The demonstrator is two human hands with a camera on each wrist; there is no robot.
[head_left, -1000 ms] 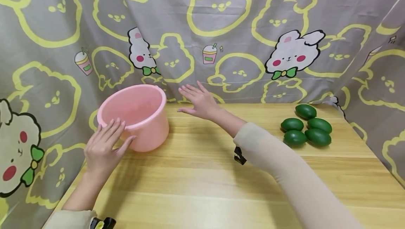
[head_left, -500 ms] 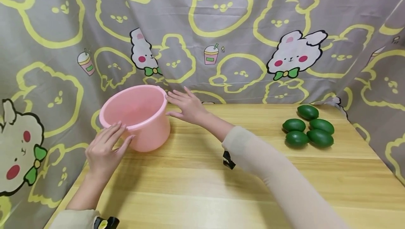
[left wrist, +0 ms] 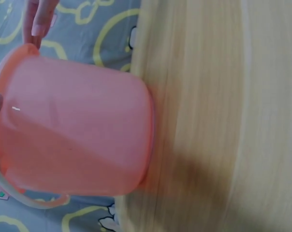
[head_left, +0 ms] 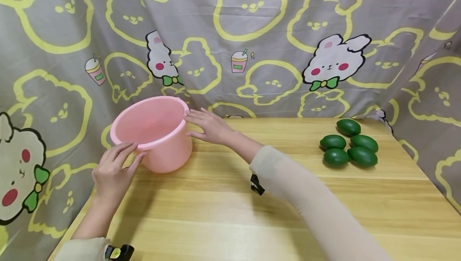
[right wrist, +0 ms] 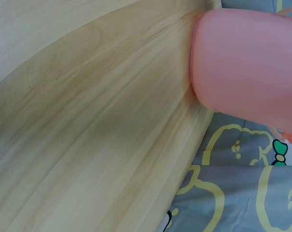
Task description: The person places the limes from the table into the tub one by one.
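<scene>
My bucket [right wrist: 247, 67] sits at 2 o'clock on the table [right wrist: 88, 125]; the curtain [right wrist: 233, 193] lies at 5.

The head camera is looking forward and down from above the near edge of the wooden table [head_left: 230, 213], taking in its whole width. Both wrist cameras are sitting low and close, each facing the pink bucket [left wrist: 73, 140] at the table's far left corner, which all three views are sharing.
</scene>
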